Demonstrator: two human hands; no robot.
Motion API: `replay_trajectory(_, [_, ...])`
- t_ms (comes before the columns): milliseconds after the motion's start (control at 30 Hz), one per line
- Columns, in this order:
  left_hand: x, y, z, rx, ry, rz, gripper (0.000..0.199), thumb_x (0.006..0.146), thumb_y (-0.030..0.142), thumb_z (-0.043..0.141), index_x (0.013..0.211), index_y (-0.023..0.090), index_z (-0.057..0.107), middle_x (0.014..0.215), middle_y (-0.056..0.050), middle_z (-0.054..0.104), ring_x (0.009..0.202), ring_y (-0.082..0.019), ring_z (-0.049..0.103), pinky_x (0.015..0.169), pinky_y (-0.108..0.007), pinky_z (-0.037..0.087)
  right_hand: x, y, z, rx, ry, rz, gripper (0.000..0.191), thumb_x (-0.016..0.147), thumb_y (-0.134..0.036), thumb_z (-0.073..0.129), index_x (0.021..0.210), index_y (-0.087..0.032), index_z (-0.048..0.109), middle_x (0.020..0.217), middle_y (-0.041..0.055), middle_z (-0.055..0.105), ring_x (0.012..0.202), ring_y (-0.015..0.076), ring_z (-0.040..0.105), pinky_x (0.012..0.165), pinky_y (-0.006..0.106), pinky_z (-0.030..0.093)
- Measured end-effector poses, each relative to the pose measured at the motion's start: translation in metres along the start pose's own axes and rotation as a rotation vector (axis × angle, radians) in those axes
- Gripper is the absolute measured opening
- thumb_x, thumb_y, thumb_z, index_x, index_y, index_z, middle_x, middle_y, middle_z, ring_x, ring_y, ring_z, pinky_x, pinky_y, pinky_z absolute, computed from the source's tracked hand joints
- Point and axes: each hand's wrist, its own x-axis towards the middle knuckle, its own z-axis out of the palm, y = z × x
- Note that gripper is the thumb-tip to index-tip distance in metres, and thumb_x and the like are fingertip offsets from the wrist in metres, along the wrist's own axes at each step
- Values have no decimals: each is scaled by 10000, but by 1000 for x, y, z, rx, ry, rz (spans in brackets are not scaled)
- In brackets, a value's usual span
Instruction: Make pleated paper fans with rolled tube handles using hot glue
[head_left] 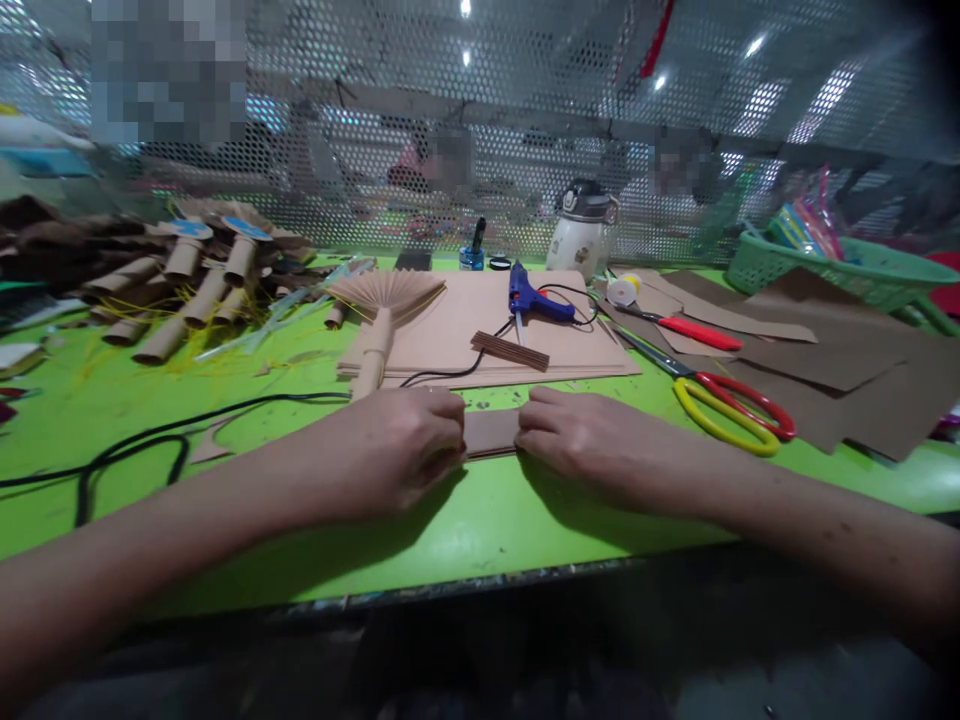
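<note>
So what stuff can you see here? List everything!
Paper strip: 1, brown, front centre
Sheet stack: 1, tan, mid-table
Pleated strip: 1, dark brown, on stack
Glue gun: 1, blue, on stack
Pleated fan: 1, tan, stack's left
Tubes: several, brown, back left
Cable: at least 1, black, left
Jar: 1, blue, behind stack
Flask: 1, white, back
Scissors: 1, red-and-yellow handles, right
Tool: 1, red handle, right
Roll: 1, white and yellow, by tool
Paper sheets: several, brown, right
Basket: 1, green, back right
Bundle: 1, multicoloured, in basket
Table: 1, green, underneath
Mesh screen: 1, grey, background (blurred beyond)
Left hand: 1, bare, paper strip's left end
Right hand: 1, bare, paper strip's right end
</note>
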Motion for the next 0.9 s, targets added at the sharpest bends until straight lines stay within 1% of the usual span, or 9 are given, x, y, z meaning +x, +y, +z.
replay_trajectory(100, [16,3,1,144,-74,-122,155,855,249,598,834,146,712,761,-66,635,650,-172,567,595,-283,430,7,5,-2,-16,-40,7,169,891,-50,526,832,-92,679,810,111,627,775,204,517,668,319,420])
replay_trajectory(167, [21,5,3,157,-60,-135,173,868,208,560,789,144,700,722,-56,626,624,-164,545,585,-283,401,7,11,-4,58,-22,61,194,877,-33,516,831,-102,691,785,91,618,712,178,515,625,294,399])
replay_trajectory(267, [23,4,-1,131,77,-108,211,861,122,499,745,154,672,701,-42,614,621,-148,518,590,-269,375,3,21,-11,223,120,134,230,873,-32,496,840,-130,701,789,71,613,692,159,536,608,271,392])
replay_trajectory(367, [22,7,-19,130,238,-107,200,836,108,488,726,170,643,714,-38,609,625,-144,498,581,-267,349,-3,26,-27,323,322,145,226,906,-85,485,859,-153,696,822,73,632,745,167,573,649,277,412])
replay_trajectory(467, [23,12,-37,42,237,-76,224,863,150,478,704,174,633,673,-12,595,587,-123,483,573,-263,333,-9,26,-42,485,376,167,177,933,-166,525,890,-169,696,809,41,643,742,142,584,686,268,434])
replay_trajectory(533, [26,13,-39,-59,149,-145,220,885,195,492,743,168,658,650,3,595,567,-112,473,558,-250,323,-10,27,-45,630,306,194,141,921,-205,574,884,-162,703,778,20,649,718,126,588,696,254,449])
replay_trajectory(700, [33,-1,-11,-256,-156,-310,218,890,275,523,791,159,679,671,-12,640,596,-132,541,554,-233,360,-3,32,-18,801,11,303,132,886,-184,608,853,-130,724,741,21,670,688,133,607,646,243,461])
replay_trajectory(767, [33,-8,2,-210,-146,-298,221,896,279,514,815,160,681,701,-25,653,625,-143,553,580,-242,373,2,33,-5,761,14,296,129,879,-161,610,840,-125,727,748,32,670,691,138,607,649,251,461])
replay_trajectory(900, [30,-14,13,-106,-61,-210,228,916,261,490,808,167,667,768,-37,655,704,-154,568,640,-257,387,5,32,8,652,137,213,122,866,-128,628,797,-120,728,762,53,644,713,141,596,668,256,460])
